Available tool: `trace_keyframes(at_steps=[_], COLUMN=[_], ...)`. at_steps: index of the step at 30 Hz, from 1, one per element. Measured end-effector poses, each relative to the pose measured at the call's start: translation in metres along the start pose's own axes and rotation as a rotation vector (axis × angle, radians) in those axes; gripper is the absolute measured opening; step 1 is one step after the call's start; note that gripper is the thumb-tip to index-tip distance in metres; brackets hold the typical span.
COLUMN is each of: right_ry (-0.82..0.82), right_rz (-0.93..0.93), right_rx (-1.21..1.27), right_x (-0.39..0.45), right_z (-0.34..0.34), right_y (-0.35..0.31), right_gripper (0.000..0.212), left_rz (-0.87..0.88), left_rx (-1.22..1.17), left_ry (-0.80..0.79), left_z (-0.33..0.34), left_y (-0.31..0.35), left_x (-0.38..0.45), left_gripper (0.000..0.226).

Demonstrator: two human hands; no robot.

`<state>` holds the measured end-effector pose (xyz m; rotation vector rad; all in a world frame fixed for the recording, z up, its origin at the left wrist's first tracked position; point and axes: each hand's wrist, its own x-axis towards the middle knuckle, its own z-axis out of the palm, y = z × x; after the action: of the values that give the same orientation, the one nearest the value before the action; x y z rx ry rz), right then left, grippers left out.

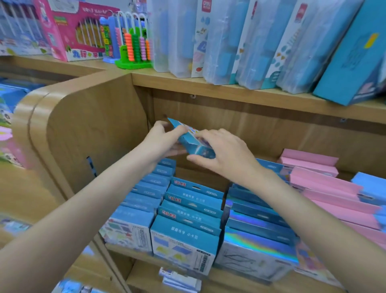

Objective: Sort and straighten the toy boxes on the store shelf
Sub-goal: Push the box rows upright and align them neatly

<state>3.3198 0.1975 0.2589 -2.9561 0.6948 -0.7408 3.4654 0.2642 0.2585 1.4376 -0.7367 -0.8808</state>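
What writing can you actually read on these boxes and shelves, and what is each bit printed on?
"deli": red tag on a clear packet on the upper shelf; only just readable.
"九行": front of the pink abacus box; the characters after it are blurred.
"小卡尼": top flap of the front blue box in the middle row; the characters before it are too soft to read.
Held blue box, pink boxes: no readable print.

Held box (pixel 189 139) between both hands, above shelf rows (pixel 188 211); abacus (pixel 135 50) on upper shelf (pixel 229 88), left of upright packs (pixel 250 41).
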Motion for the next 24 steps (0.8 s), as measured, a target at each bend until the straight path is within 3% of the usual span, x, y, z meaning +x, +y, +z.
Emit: trace_keyframes(at_steps=[3,6,10,12,14,16,20,24], right_ry=[0.016,0.017,-0.134,-0.27,-0.41,-0.531,-0.682,-0.723], right_rz=[0.036,0.162,0.336,0.348,0.297,0.269,0.231,0.168], right_rx=[0.117,0.339,0.51,0.493,0.349,0.236,0.098,0.004], right_x=[0.003,0.003,-0.001,-0.005,-0.005,-0.003,0.006,0.014], right_z=[-0.003,-0.007,0.001,0.01,0.016,0.019,0.017,0.02], right_y=[0.008,0.027,0.051,0.049,0.041,0.036,0.032,0.019], right_gripper=[0.023,0.021,0.024,0.021,0.023,0.029,0.048,0.036], left_rz=[0.061,0.371,0.474,0.506,0.545,0.71,0.848,0.911], left_rx=[0.042,0.412,0.832,1.016,1.145,1.279,1.44,1.489], left_ry=[-0.053,-0.11,-0.429,-0.491,-0.498,-0.462,-0.352,-0.246], left_z=[-0.006,-0.023,-0.049,-0.057,-0.061,-0.063,-0.063,-0.058], left_y=[-0.002,-0.011,-0.027,-0.04,-0.054,-0.071,-0.087,-0.093], left_x=[-0.003,-0.016,-0.053,-0.067,-0.077,-0.082,-0.081,-0.083], left_gripper=[0.032,0.025,0.051,0.062,0.068,0.068,0.061,0.062])
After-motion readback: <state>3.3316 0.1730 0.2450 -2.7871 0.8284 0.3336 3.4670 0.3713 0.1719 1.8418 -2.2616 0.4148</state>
